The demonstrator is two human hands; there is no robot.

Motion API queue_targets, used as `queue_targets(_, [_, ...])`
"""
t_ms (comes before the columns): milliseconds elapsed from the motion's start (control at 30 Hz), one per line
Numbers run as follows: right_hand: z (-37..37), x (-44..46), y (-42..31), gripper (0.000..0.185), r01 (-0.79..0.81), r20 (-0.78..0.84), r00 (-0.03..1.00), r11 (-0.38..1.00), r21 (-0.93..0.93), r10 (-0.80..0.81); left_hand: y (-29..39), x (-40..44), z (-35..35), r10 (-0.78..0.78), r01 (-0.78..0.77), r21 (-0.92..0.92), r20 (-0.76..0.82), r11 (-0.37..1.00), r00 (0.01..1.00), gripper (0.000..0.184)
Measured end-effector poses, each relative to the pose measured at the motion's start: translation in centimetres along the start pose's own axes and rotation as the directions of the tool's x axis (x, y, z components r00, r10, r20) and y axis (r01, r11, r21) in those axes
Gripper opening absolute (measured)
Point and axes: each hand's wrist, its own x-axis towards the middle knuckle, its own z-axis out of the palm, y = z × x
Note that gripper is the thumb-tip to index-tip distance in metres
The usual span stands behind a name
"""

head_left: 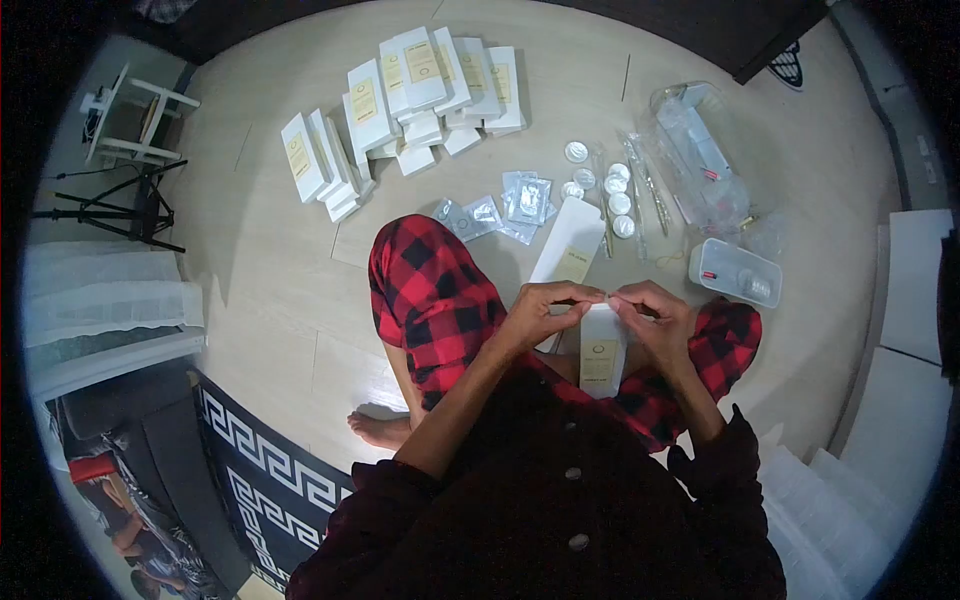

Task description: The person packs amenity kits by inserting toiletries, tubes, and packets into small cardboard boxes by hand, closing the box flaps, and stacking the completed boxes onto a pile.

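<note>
A white box with a yellow label [601, 365] is upright between the legs, its top edge pinched by both hands. My left hand [552, 308] closes thumb and fingers on the top left corner. On the top right corner, my right hand [650, 308] is closed in the same way. Just beyond the hands lies another white box with a yellow label [568, 245], partly hidden behind my left hand. Small clear sachets [527, 202] lie beyond it to the left, and round silvery discs [619, 203] to the right.
Stacks of white labelled boxes [415, 75] stand at the far left. At the right are a clear bin [700, 150], a small clear tray [735, 272] and long thin packets [648, 180]. A black tripod [150, 205] stands at the left; a person [130, 530] shows at lower left.
</note>
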Motion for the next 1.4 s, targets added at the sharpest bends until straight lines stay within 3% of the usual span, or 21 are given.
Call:
queue_targets(133, [0.2,-0.4,0.6,0.026,0.121,0.082,0.989,0.990,0.068,-0.126,-0.5,-1.0,-0.3,0.039,-0.037,0.049,-0.035,0.998,0.999,0.021])
queue_targets(200, [0.0,-0.5,1.1,0.032,0.057,0.193,0.979,0.998,0.029,-0.062,-0.8,-1.2,-0.5,0.189,-0.181,0.239,-0.011,0.954,0.982,0.022])
queue_targets(333, [-0.5,0.1,1.4,0.027,-0.171,0.228,0.964,0.974,0.149,0.134,-1.6,-1.5,1.0,0.287,-0.261,0.305,-0.043,0.916,0.957,0.022])
queue_targets(400, [-0.6,0.7,1.7,0.023,-0.218,0.250,0.951,0.970,0.112,0.184,-2.9,-1.5,1.7,0.206,-0.206,0.024,-0.210,0.978,0.956,0.036])
queue_targets(433, [-0.8,1.5,1.6,0.023,-0.218,0.249,0.951,0.970,0.108,0.186,-1.5,-0.9,2.3,0.207,-0.208,0.021,-0.210,0.978,0.955,0.036])
queue_targets(467, [-0.9,2.6,1.4,0.028,-0.142,0.012,0.990,0.982,0.122,0.142,-0.1,-0.6,3.2,0.050,-0.166,-0.365,-0.307,0.916,0.951,0.043])
queue_targets(500, [-1.0,3.6,0.8,0.033,-0.065,-0.223,0.971,0.991,0.118,0.090,0.9,-0.5,3.6,-0.134,-0.147,-0.693,-0.335,0.705,0.933,0.050])
queue_targets(533, [-0.7,4.8,-0.9,0.033,-0.067,-0.220,0.971,0.991,0.118,0.092,-0.5,-0.7,3.4,-0.123,-0.025,-0.502,-0.259,0.865,0.958,0.058])
queue_targets(600, [1.1,7.2,-5.2,0.053,0.061,-0.406,0.895,0.852,0.520,0.184,-0.4,-0.3,2.7,-0.111,-0.039,-0.431,-0.315,0.901,0.942,0.055])
queue_targets(667, [4.3,7.2,-4.3,0.067,-0.033,-0.220,0.956,0.819,0.573,0.192,0.5,0.1,1.5,-0.129,-0.038,-0.321,-0.484,0.946,0.866,0.045])
queue_targets(733, [8.7,6.1,-2.4,0.061,-0.089,-0.052,0.991,0.891,0.446,0.125,2.9,1.3,-0.8,-0.139,-0.026,-0.207,-0.738,0.978,0.660,0.036])
queue_targets(800, [11.6,4.9,-3.7,0.057,-0.081,-0.050,0.994,0.949,0.303,0.100,2.7,2.1,-4.2,0.043,-0.052,0.018,-0.855,0.998,0.516,0.029])
queue_targets(933, [12.7,3.5,-4.1,0.049,-0.202,0.102,0.979,0.893,0.401,0.176,3.4,4.9,-15.7,0.425,0.094,0.472,-0.850,0.876,0.310,0.048])
queue_targets(967, [12.6,3.1,-3.2,0.046,-0.188,0.129,0.980,0.925,0.331,0.154,2.8,5.8,-19.2,0.571,-0.035,0.591,-0.759,0.806,0.314,0.049])
queue_targets(1067, [12.2,2.4,-0.1,0.043,-0.201,0.126,0.977,0.941,0.273,0.172,1.9,8.9,-27.5,0.676,0.091,0.721,-0.680,0.687,0.283,0.051])
queue_targets(1133, [11.6,2.4,2.2,0.043,-0.233,0.103,0.972,0.929,0.288,0.212,2.1,10.2,-29.9,0.368,0.558,0.526,-0.850,0.642,0.377,0.054])
queue_targets(1167, [11.2,2.7,3.4,0.045,-0.185,-0.002,0.982,0.974,0.131,0.187,-0.3,10.9,-32.4,0.365,0.555,0.525,-0.850,0.645,0.380,0.054])
queue_targets(1233, [10.0,3.5,5.4,0.048,-0.123,-0.149,0.984,0.979,-0.161,0.099,-7.2,11.5,-36.6,0.437,0.609,0.783,-0.596,0.127,0.674,0.056])
queue_targets(1267, [9.4,4.3,6.0,0.049,-0.102,-0.192,0.980,0.953,-0.286,0.047,-6.9,11.1,-36.0,0.410,0.605,0.766,-0.634,0.215,0.656,0.059])
queue_targets(1367, [7.7,7.2,6.4,0.061,-0.093,-0.239,0.970,0.841,-0.533,-0.044,-3.1,10.8,-31.7,0.443,0.664,0.707,-0.690,0.243,0.573,0.061])
queue_targets(1400, [7.3,8.1,7.0,0.061,-0.090,-0.238,0.970,0.844,-0.529,-0.046,-1.8,10.7,-30.0,0.530,0.597,0.740,-0.656,0.310,0.538,0.060])
